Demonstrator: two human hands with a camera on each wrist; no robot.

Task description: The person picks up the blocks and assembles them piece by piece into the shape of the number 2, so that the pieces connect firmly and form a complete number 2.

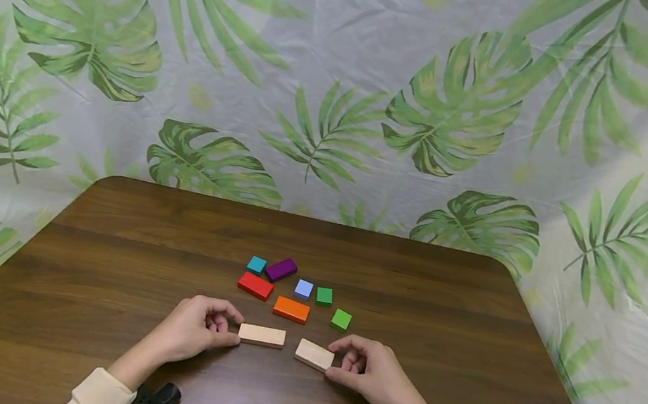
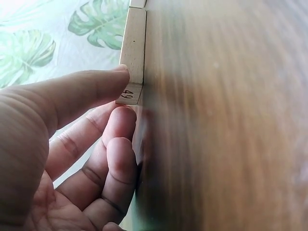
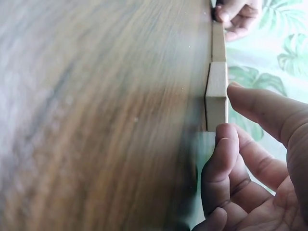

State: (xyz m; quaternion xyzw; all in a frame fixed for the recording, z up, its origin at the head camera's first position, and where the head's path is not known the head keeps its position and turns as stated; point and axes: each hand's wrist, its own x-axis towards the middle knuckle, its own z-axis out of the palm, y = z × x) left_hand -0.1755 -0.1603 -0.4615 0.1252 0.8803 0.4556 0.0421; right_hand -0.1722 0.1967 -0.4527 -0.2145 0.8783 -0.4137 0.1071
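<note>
Pinching at block width, left grip (image 1: 198,330) on the outer end of a plain wooden block (image 1: 261,336), right grip (image 1: 371,374) likewise on a skewed block (image 1: 314,355), across a gap on the bench (image 1: 448,308), seemingly mid-positioning, next calling for gentle squaring.

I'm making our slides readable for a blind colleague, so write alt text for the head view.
A person's left hand pinches the end of one pale wooden block; their right hand pinches another pale block, with a gap between the blocks. Beyond lie seven colored blocks on the brown table, before a leaf-patterned backdrop.
</note>
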